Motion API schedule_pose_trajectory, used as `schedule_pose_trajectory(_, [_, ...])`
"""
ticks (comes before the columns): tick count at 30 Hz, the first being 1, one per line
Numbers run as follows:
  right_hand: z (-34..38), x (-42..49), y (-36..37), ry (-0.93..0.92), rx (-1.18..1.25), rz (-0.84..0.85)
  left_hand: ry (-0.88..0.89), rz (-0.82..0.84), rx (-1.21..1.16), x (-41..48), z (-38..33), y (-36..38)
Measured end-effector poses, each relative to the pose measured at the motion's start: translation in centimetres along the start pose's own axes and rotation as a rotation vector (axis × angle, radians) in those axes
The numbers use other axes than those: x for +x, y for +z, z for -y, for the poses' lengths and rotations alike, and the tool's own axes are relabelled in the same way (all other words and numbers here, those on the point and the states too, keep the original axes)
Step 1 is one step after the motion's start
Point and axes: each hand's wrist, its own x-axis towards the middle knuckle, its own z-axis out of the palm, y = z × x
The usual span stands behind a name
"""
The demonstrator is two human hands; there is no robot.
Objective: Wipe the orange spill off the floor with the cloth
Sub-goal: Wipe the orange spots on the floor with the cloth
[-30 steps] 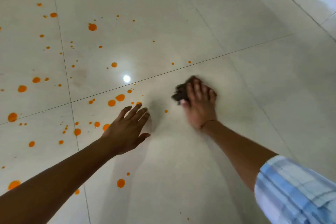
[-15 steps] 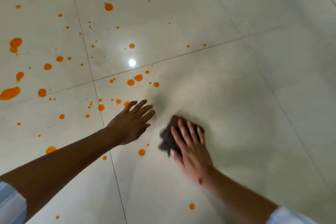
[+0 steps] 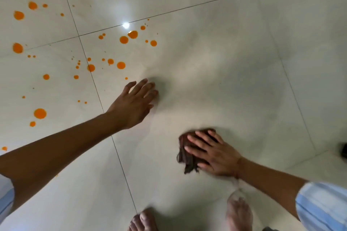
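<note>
Orange drops of the spill (image 3: 124, 39) dot the pale tiled floor across the upper left. A crumpled dark brown cloth (image 3: 185, 153) lies on the floor at the lower middle. My right hand (image 3: 214, 153) presses flat on top of it with straight, spread fingers. My left hand (image 3: 134, 104) rests flat on the floor to the left of the cloth, fingers straight, just below the nearest drops. The tile around and above the cloth looks smeared and bears no drops.
My two bare feet (image 3: 143, 220) stand at the bottom edge, close below the cloth. A dark object (image 3: 344, 151) shows at the right edge. Dark grout lines (image 3: 97, 90) cross the glossy tiles, and a lamp's reflection (image 3: 125, 25) glares near the drops.
My right hand has dragged the cloth toward me, down and to the right, over the tile. The drops that lay near my left hand are gone. My left hand stays planted.
</note>
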Motion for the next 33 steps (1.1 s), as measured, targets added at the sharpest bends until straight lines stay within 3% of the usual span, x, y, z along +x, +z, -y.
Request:
schedule_pose_trajectory(3, [2.7,2.3,-0.3,0.224,0.143,-0.035,-0.028,-0.005,-0.002,-0.1,-0.4,0.1])
schedule_pose_trajectory(6, [5.4,0.8,0.3,-0.065,0.153,-0.026,0.006,0.002,0.031,-0.2,0.1,0.0])
schedule_pose_trajectory(8, [1.8,2.5,-0.2,-0.083,0.097,-0.053,-0.003,-0.001,0.04,-0.5,0.5,-0.1])
schedule_pose_trajectory(11, [-1.9,9.8,-2.8,0.43,0.172,-0.081,-0.055,-0.007,0.023,-1.9,0.8,0.0])
schedule_pose_trajectory(12, [-0.8,11.0,-3.1,0.502,0.216,-0.076,-0.079,-0.005,0.017,-2.5,0.9,0.1])
schedule_pose_trajectory(13, [1.1,11.1,-2.8,0.432,0.213,-0.097,-0.107,-0.004,0.009,-3.4,1.3,0.0])
schedule_pose_trajectory(15, [4.6,7.0,-1.4,0.055,0.148,-0.06,-0.151,0.004,-0.011,-4.8,2.1,-0.2])
schedule_pose_trajectory(16, [4.7,4.2,-1.1,-0.123,0.109,-0.014,-0.174,0.007,-0.019,-5.4,2.6,-0.3])
schedule_pose_trajectory(18, [1.0,2.2,-1.0,-0.281,0.024,0.014,-0.237,0.014,-0.052,-6.6,3.2,-0.3])
schedule_pose_trajectory(20, [-2.8,5.4,-1.4,-0.128,0.016,-0.041,-0.276,0.012,-0.082,-7.6,3.3,0.0])
schedule_pose_trajectory(23, [-2.9,15.6,-4.3,0.412,0.162,-0.133,-0.316,0.03,-0.091,-9.1,2.7,0.9])
schedule_pose_trajectory(25, [1.4,18.5,-4.6,0.38,0.216,-0.153,-0.344,0.063,-0.098,-9.9,2.5,1.4])
schedule_pose_trajectory(27, [4.6,15.1,-3.2,0.132,0.192,-0.091,-0.37,0.071,-0.089,-10.7,2.3,1.9])
schedule_pose_trajectory(29, [3.1,10.6,-2.9,-0.028,0.163,-0.044,-0.395,0.089,-0.09,-11.5,1.8,2.2])
schedule_pose_trajectory(31, [-1.0,11.2,-3.1,0.048,0.102,-0.075,-0.412,0.082,-0.103,-12.4,1.4,2.5])
schedule_pose_trajectory(33, [-3.0,16.4,-4.7,0.325,0.12,-0.115,-0.412,0.065,-0.107,-13.2,1.1,3.0])
